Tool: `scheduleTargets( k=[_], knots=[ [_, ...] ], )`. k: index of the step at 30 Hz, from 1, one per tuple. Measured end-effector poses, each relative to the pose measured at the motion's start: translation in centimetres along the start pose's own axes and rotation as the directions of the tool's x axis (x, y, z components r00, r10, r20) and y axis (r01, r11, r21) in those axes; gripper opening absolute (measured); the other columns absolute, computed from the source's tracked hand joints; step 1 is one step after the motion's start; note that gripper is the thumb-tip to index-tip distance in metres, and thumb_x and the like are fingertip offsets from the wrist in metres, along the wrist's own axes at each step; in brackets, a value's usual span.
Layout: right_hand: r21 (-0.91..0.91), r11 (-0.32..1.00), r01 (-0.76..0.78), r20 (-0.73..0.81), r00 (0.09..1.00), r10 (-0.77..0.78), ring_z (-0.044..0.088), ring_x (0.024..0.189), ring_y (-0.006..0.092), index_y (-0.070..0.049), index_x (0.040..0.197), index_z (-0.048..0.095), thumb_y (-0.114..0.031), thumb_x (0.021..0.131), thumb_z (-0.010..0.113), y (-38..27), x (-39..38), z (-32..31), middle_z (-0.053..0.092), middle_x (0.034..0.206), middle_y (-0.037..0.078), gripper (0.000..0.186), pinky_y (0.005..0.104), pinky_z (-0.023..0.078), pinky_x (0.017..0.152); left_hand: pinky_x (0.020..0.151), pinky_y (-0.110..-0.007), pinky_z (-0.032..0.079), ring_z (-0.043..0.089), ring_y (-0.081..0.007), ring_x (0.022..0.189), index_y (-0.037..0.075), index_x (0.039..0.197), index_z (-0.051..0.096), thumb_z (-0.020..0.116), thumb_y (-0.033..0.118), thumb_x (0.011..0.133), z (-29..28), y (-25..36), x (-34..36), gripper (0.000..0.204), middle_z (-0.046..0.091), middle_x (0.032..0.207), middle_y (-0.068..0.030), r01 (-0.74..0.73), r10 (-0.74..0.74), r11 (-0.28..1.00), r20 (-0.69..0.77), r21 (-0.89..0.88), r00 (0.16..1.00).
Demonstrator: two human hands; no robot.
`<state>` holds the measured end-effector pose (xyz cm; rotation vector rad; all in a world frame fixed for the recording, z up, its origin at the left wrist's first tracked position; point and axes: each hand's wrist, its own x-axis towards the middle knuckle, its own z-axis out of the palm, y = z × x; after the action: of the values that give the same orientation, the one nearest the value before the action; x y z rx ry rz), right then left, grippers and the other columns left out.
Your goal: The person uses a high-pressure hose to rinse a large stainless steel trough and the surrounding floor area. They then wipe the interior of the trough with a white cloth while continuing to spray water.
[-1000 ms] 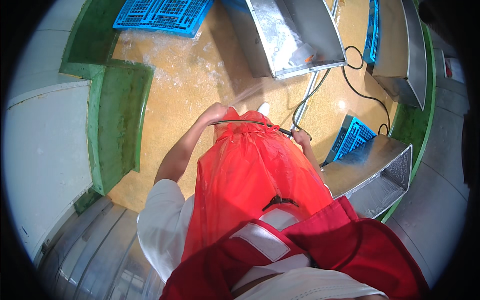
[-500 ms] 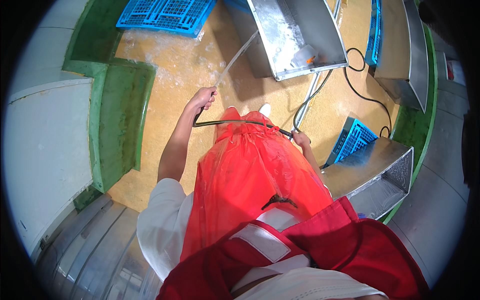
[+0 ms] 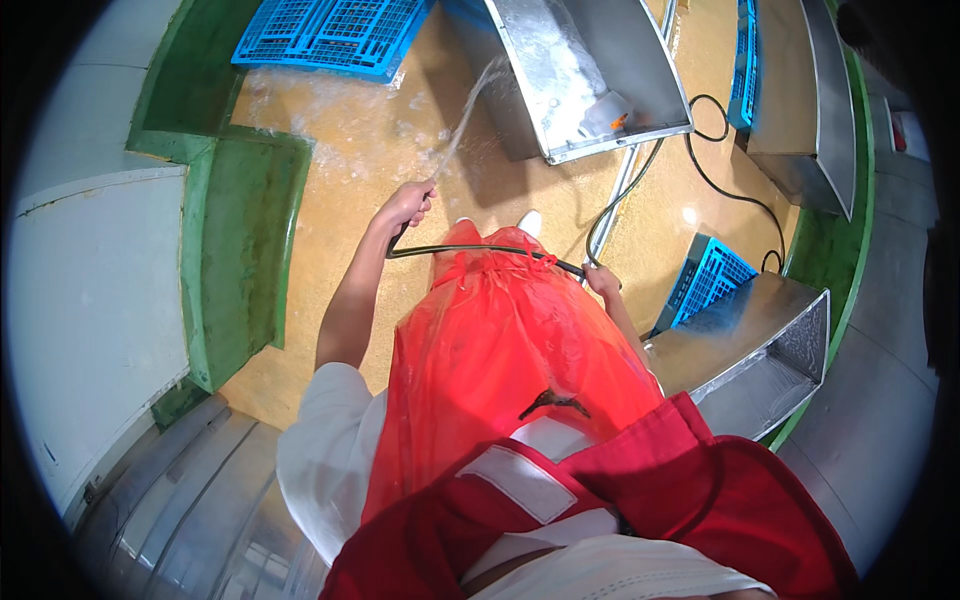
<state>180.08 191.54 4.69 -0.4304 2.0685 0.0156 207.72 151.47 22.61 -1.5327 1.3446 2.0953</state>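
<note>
A black hose point(image 3: 470, 247) runs across the front of my red apron, one hand on either stretch of it. My left hand point(image 3: 408, 205) is wrapped round its end, and a stream of water point(image 3: 462, 125) shoots from there. The water reaches the outer left side of a metal bin point(image 3: 515, 110) that lies tipped ahead of me. On the right, my right hand point(image 3: 602, 280) grips the hose lower down, close to my hip. Inside the bin lies a pale, see-through container point(image 3: 604, 116) with an orange part; its kind I cannot make out.
Blue plastic pallets point(image 3: 330, 35) lie at the far left, with a smaller blue crate-like grid point(image 3: 712, 280) at right. Another metal bin point(image 3: 760, 345) stands near my right side, a third point(image 3: 800, 100) at the right wall. Hose loops trail over the wet floor point(image 3: 330, 190). A green ledge point(image 3: 240, 240) borders the left.
The water stream has bent into a curve and meets the bin's side slightly farther left. My left hand has shifted a little; both hands keep their hold on the hose.
</note>
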Motion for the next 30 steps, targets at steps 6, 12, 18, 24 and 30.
scheduleTargets(
  k=[6, 12, 18, 24, 30],
  knots=[
    [-0.001, 1.0, 0.001, 0.021, 1.0, -0.001, 0.056, 0.112, 0.0415, 0.006, 0.104, 0.066, -0.057, 0.085, 0.042, 0.8, 0.2, -0.1, 0.059, 0.114, 0.031, 0.07, 0.0444, 0.042, 0.097, 0.037, -0.024, 0.024, 0.029, -0.0054, 0.04, 0.009, 0.087, 0.046, 0.041, 0.035, 0.099, 0.3, 0.3, 0.3, 0.029, 0.035, 0.055, 0.0065, -0.016, 0.016, 1.0, 0.005, 0.007, 1.0],
    [0.015, 1.0, -0.016, -0.06, 0.998, 0.017, 0.061, 0.105, 0.0396, 0.002, 0.094, 0.07, -0.056, 0.086, 0.044, 1.9, 0.9, 0.5, 0.064, 0.101, 0.03, 0.064, 0.0423, 0.045, 0.091, 0.036, -0.023, 0.024, 0.03, -0.0045, 0.04, 0.011, 0.087, 0.047, 0.041, 0.035, 0.099, 0.0, 1.1, 0.7, 0.028, 0.037, 0.055, 0.0071, -0.049, 0.05, 0.995, 0.01, -0.085, 0.999],
    [0.029, 0.997, -0.07, 0.043, 0.997, 0.069, 0.056, 0.112, 0.0407, 0.005, 0.106, 0.065, -0.059, 0.083, 0.042, 1.9, 1.1, 0.3, 0.06, 0.114, 0.029, 0.072, 0.0425, 0.042, 0.096, 0.036, -0.021, 0.026, 0.031, -0.0042, 0.039, 0.012, 0.089, 0.048, 0.042, 0.034, 0.099, -1.8, 2.3, 1.7, 0.026, 0.039, 0.056, 0.007, -0.144, 0.137, 0.954, -0.046, -0.264, 0.99],
    [0.047, 0.998, -0.042, 0.042, 0.998, 0.04, 0.058, 0.11, 0.04, 0.005, 0.105, 0.066, -0.058, 0.082, 0.043, 2.6, 2.0, 0.7, 0.061, 0.112, 0.03, 0.071, 0.0428, 0.043, 0.095, 0.037, -0.022, 0.027, 0.032, -0.0045, 0.04, 0.011, 0.092, 0.049, 0.042, 0.032, 0.098, -2.3, 4.2, 1.7, 0.023, 0.039, 0.056, 0.0067, -0.206, 0.191, 0.911, -0.078, -0.357, 0.978],
    [0.039, 0.999, -0.023, 0.056, 0.998, 0.021, 0.058, 0.11, 0.0405, 0.007, 0.106, 0.065, -0.059, 0.082, 0.042, 3.1, 2.8, 1.1, 0.061, 0.111, 0.03, 0.073, 0.0432, 0.042, 0.096, 0.037, -0.022, 0.027, 0.032, -0.0045, 0.041, 0.011, 0.094, 0.048, 0.042, 0.033, 0.099, -3.6, 5.0, 1.7, 0.023, 0.039, 0.057, 0.0066, -0.243, 0.212, 0.883, -0.12, -0.402, 0.97]
  ],
)
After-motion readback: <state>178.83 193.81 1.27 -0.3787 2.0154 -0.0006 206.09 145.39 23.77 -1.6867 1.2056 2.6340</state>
